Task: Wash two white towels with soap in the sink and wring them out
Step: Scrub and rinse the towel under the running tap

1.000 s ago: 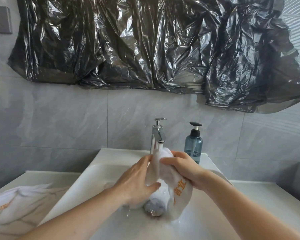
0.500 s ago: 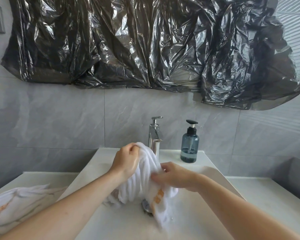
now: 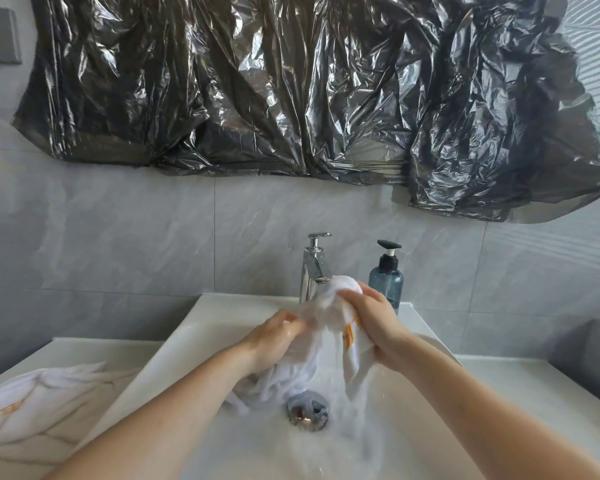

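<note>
- Scrubbing wet white towel [image 3: 323, 344] over sink [image 3: 187, 341], just under faucet [image 3: 314, 268].
- Left hand [image 3: 274, 337] gripping lower bunch, fingers curled round cloth.
- Right hand [image 3: 374, 323] gripping upper bunch, higher and nearer faucet.
- Towel long axis roughly vertical, tail hanging toward drain [image 3: 307, 412].
- Second towel [image 3: 39, 403] lying on counter, far left, nearer left hand.
- Soap bottle [image 3: 386, 278] just behind right hand.

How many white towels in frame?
2. One white towel is gripped by the left hand and right hand over the sink, below the faucet. The second towel lies on the counter, left of the sink.
</note>
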{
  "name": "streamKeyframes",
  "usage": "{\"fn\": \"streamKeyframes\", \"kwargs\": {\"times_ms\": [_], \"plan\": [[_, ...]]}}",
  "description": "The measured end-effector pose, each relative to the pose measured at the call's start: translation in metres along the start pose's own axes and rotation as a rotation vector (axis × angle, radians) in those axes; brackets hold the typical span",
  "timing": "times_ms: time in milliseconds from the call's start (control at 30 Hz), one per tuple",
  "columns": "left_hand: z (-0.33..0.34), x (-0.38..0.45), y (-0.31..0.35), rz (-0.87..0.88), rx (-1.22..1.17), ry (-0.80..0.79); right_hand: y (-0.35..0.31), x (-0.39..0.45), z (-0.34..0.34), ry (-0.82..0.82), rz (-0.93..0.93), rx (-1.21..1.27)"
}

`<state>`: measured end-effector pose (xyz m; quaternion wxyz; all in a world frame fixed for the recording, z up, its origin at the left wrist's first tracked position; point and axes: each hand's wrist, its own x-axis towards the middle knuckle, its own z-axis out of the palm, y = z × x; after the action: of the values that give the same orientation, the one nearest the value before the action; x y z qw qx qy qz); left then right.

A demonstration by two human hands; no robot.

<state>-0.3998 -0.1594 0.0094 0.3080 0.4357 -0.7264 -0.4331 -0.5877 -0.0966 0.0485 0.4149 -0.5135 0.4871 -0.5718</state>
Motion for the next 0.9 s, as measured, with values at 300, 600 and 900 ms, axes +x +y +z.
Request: {"fn": "streamKeyframes", "kwargs": {"times_ms": [300, 600, 900], "plan": [[-0.002, -0.002, -0.027, 0.066, 0.853, -0.051, -0.004, -0.006, -0.003, -0.127, -0.023, 0.006], [-0.003, 0.004, 0.003, 0.01, -0.15, 0.478, 0.014, -0.002, -0.008, -0.195, 0.149, -0.448], [-0.002, 0.003, 0.029, 0.116, -0.8, 0.195, 0.027, -0.01, 0.008, -0.295, 0.154, -0.744]]}}
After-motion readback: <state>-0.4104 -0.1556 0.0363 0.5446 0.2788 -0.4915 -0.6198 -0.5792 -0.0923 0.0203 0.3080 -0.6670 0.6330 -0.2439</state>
